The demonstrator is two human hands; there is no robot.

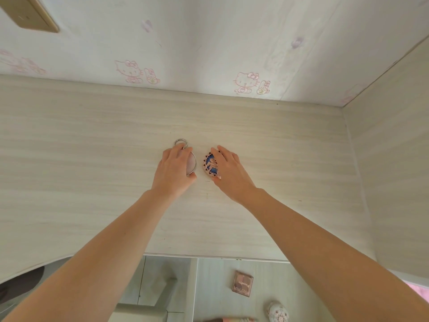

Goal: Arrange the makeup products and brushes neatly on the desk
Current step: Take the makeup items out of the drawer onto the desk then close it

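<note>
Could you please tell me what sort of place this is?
Likely a home bedroom vanity nook: a pale wood desk against cartoon-cat wallpaper, with a round mirror, a patterned compact and an eyeshadow palette below.

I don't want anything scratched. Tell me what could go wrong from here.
1. The mirror under the left hand and the compact under the right hand lie close; sliding either inward could knock them together.
2. The mirror's ring sticks out beyond that hand and might scrape the desk.
3. The palette lies below the desk edge, easily overlooked.
</note>
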